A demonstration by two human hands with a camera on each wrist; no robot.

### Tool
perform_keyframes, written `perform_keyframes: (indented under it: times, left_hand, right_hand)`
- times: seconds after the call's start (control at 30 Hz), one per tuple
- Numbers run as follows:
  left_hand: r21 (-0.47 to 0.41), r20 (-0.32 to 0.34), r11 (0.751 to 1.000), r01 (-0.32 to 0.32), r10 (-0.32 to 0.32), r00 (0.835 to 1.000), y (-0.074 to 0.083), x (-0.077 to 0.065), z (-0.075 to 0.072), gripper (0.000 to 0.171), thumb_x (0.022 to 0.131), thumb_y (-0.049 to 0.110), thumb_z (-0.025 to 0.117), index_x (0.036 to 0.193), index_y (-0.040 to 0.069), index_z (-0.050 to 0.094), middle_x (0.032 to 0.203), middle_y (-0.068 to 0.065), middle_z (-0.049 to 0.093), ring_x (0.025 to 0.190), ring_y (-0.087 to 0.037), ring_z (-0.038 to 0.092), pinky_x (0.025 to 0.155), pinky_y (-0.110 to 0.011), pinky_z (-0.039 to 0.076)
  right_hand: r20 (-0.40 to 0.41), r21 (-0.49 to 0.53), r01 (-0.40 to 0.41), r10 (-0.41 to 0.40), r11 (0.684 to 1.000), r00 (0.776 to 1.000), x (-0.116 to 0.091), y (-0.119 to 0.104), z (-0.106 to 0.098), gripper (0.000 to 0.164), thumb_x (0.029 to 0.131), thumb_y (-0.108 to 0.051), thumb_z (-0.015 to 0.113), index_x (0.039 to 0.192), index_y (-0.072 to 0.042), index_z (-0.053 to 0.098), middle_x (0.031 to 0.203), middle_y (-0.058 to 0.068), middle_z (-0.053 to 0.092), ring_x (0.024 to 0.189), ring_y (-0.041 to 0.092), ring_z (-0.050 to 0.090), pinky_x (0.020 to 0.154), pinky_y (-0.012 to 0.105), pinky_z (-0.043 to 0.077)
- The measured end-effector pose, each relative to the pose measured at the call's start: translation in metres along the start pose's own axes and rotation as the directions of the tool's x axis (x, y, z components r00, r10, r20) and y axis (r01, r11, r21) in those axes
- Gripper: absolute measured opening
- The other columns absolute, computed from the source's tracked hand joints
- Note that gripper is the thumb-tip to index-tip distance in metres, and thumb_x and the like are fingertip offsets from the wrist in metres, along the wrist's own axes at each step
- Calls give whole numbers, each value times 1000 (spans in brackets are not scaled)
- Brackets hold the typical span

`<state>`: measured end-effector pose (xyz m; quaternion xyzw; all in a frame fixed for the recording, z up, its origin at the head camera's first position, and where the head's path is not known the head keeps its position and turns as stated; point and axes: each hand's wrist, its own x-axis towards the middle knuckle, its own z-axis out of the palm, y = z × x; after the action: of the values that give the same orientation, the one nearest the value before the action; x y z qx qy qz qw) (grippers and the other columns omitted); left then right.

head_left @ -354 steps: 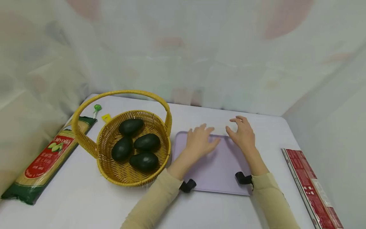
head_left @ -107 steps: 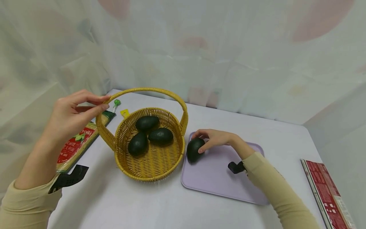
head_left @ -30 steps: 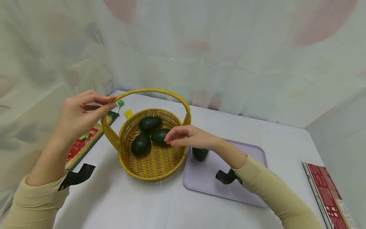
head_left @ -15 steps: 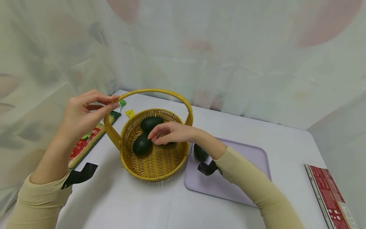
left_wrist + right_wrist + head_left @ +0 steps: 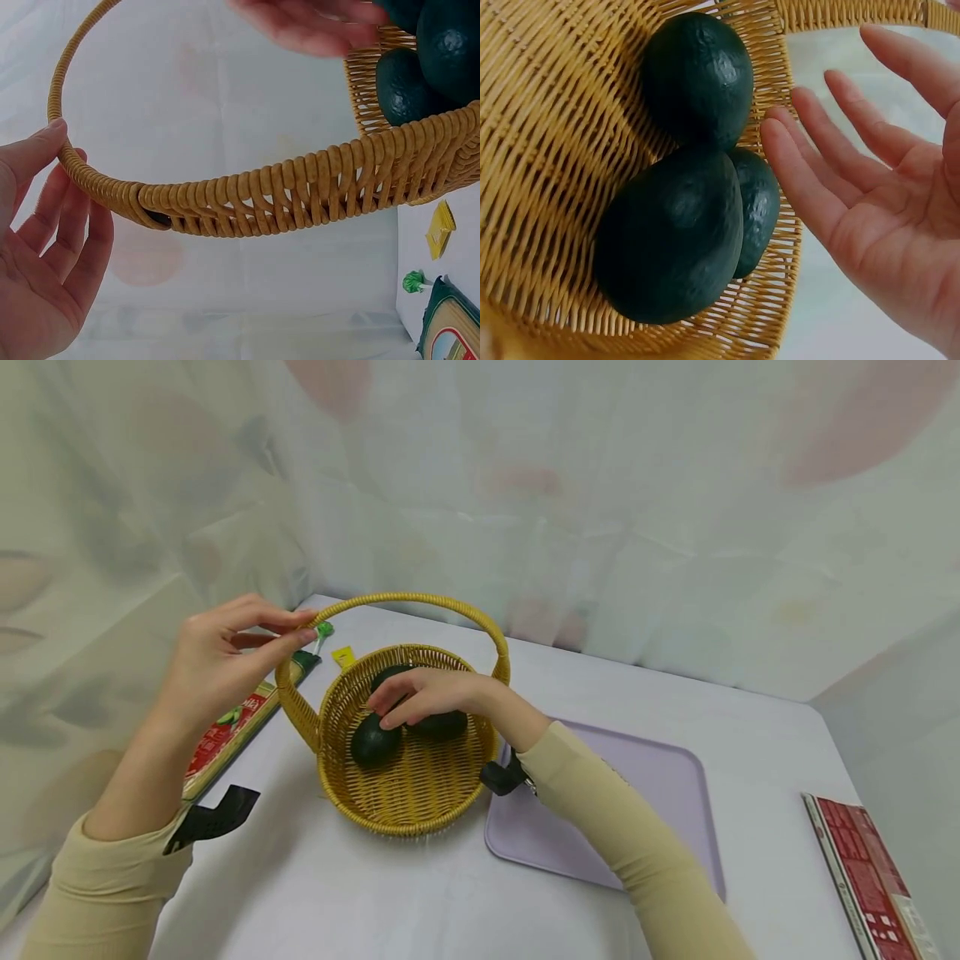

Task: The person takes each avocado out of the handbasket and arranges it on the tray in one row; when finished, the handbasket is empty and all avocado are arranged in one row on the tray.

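My left hand (image 5: pixel 213 660) pinches the handle (image 5: pixel 408 599) of a round yellow wicker basket (image 5: pixel 420 793) between thumb and fingers. Three dark green avocados lie in the basket: a left one (image 5: pixel 375 743), a right one (image 5: pixel 444 725) and a back one (image 5: pixel 390 675), partly covered by my other hand. Over them hovers my right hand (image 5: pixel 431 693), fingers loosely spread and holding nothing. In the right wrist view its fingertips stand beside the clustered avocados, the largest-looking avocado (image 5: pixel 671 232) in front. The left wrist view shows thumb and fingertips on the handle.
A lilac tray (image 5: pixel 645 777) lies right of the basket, partly under my right arm. A spaghetti pack (image 5: pixel 232 727), a yellow piece (image 5: pixel 343 657) and a small green-headed item (image 5: pixel 324 630) lie at the left. A red box (image 5: pixel 862 868) lies far right.
Earlier, my right hand put an avocado on the tray; that avocado is now hidden behind my arm. The hand has since moved left over the basket. My left hand keeps hold of the handle.
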<state>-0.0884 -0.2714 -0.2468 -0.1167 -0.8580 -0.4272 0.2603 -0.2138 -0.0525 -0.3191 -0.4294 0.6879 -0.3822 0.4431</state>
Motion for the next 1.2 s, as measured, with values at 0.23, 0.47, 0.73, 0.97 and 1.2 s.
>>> perform_keyframes:
  times: [0.23, 0.47, 0.73, 0.97, 1.2]
  left_hand:
    - [-4, 5, 1000, -5, 5, 1000, 1, 0, 1, 16, 82, -5, 74, 97, -2, 75, 94, 3, 69, 84, -12, 60, 74, -11, 51]
    - [-3, 11, 1000, -17, 17, 1000, 0, 0, 2, 16, 82, -6, 74, 97, -1, 75, 93, 1, 69, 83, -13, 60, 73, -11, 51]
    - [-11, 0, 999, -30, 30, 1000, -1, 0, 1, 16, 80, -8, 74, 96, -2, 75, 93, 2, 69, 82, -12, 61, 72, -11, 52]
    - [-18, 2, 1000, -17, 18, 1000, -1, 0, 1, 16, 81, -7, 74, 96, -2, 75, 93, 2, 70, 83, -13, 61, 73, -11, 52]
    - [-23, 5, 1000, 5, -5, 1000, 0, 0, 0, 16, 81, -6, 75, 97, -2, 75, 93, 2, 69, 83, -13, 61, 73, -11, 51]
  right_hand:
    - [-44, -115, -70, 65, 991, 997, 14, -2, 4, 55, 94, -22, 64, 144, -5, 46, 144, 12, 47, 130, 16, 45, 98, 23, 44]
    - [-56, -324, -146, 135, 935, 989, 22, -1, 15, 63, 95, -31, 63, 150, -11, 39, 151, 4, 40, 138, 14, 35, 108, 23, 33]
    - [81, -367, -29, 63, 930, 995, 25, 3, 24, 52, 91, -23, 70, 139, -13, 53, 139, -2, 51, 127, 12, 43, 99, 19, 38]
    - [217, -349, 28, 51, 937, 975, 27, 5, 31, 56, 83, -21, 78, 133, -11, 53, 127, 0, 53, 120, 16, 50, 92, 15, 42]
    - [285, -340, -8, 111, 940, 952, 30, 5, 35, 67, 80, -20, 80, 138, -8, 47, 127, -1, 52, 121, 15, 49, 93, 15, 43]
